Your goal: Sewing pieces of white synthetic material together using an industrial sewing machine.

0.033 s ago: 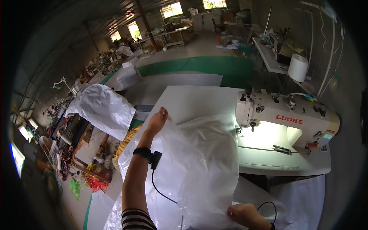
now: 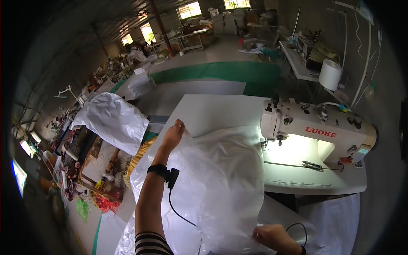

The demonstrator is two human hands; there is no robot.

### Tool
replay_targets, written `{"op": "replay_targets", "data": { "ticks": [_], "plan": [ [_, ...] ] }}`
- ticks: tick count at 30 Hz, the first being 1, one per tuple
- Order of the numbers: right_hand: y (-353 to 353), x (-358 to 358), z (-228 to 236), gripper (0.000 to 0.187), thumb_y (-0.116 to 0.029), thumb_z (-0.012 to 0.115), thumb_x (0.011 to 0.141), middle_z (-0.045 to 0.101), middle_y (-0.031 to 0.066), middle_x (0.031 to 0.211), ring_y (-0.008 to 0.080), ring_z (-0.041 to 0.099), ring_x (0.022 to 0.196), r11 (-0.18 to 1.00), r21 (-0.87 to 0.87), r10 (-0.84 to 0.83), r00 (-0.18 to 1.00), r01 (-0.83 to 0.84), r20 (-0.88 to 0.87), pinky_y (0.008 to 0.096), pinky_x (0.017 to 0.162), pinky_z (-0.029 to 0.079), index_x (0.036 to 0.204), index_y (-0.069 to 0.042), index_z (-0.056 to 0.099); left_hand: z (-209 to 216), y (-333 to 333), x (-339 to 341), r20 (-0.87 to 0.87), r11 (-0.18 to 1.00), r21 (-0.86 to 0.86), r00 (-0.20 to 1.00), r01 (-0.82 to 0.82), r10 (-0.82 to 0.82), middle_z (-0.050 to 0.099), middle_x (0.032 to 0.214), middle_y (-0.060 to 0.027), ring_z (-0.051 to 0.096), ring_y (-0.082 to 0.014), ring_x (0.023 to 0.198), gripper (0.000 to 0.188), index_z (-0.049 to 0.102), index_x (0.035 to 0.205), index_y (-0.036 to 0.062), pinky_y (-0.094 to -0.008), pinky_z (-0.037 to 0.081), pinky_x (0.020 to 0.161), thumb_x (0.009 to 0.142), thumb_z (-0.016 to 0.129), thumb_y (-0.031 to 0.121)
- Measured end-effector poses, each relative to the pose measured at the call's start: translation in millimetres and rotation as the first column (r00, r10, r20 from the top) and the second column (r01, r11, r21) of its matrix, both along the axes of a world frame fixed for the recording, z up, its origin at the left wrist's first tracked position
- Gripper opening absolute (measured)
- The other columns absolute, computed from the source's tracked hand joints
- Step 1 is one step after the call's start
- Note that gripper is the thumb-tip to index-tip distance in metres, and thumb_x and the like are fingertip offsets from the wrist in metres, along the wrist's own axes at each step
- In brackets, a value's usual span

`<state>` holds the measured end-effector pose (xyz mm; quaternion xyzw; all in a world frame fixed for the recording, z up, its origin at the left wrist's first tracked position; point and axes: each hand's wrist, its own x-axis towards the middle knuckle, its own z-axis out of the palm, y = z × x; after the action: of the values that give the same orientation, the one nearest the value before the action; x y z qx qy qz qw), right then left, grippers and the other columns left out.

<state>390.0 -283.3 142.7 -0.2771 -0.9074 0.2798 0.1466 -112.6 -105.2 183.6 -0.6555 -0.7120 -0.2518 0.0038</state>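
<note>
Translucent white plastic sheet [image 2: 221, 178] draped over the counter [image 2: 212, 110] beside the sewing machine [image 2: 316, 129].
It looks light, limp and slippery, best held at its edges: left hand [image 2: 173, 135] fingers pinch the far edge, right hand [image 2: 272, 236] fingers pinch the near one.

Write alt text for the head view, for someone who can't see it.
A person's left hand lifts the far edge of a large white plastic sheet while the right hand grips its near edge, in front of a white sewing machine on a white table. A long workshop with cluttered benches stretches behind.
</note>
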Motion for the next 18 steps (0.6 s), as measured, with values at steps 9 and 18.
{"op": "replay_targets", "data": {
  "ticks": [9, 18],
  "plan": [
    [64, -35, 16, 0.053, -0.026, 0.074, 0.084, 0.06, 0.0172, 0.125, 0.0325, 0.062, 0.11, 0.916, -0.379, -0.31, 0.825, 0.128, -0.473, 0.0355, 0.084, 0.055, 0.129, -0.008, 0.052, 143, -37, 148, 0.554, 0.851, 0.292, 0.647, 0.437, -0.523, 0.063, 0.078, -0.0113, 0.045, -0.0084, 0.047, 0.011, 0.043, 0.104, 0.0085, -0.0225, 0.035, 0.046, 0.102, 0.05, 0.017],
    [101, -11, 7, 0.045, -0.025, 0.076, 0.083, 0.067, 0.0113, 0.113, 0.0243, 0.064, 0.106, 0.876, -0.424, -0.329, 0.928, 0.23, -0.176, 0.0397, 0.093, 0.049, 0.123, -0.009, 0.062, 223, -85, 189, 0.513, 0.531, 0.621, 0.214, 0.576, -0.831, 0.069, 0.082, -0.0301, 0.029, -0.0009, 0.035, 0.017, 0.038, 0.104, 0.0123, -0.0152, 0.022, 0.036, 0.105, 0.041, 0.029]
  ]
}}
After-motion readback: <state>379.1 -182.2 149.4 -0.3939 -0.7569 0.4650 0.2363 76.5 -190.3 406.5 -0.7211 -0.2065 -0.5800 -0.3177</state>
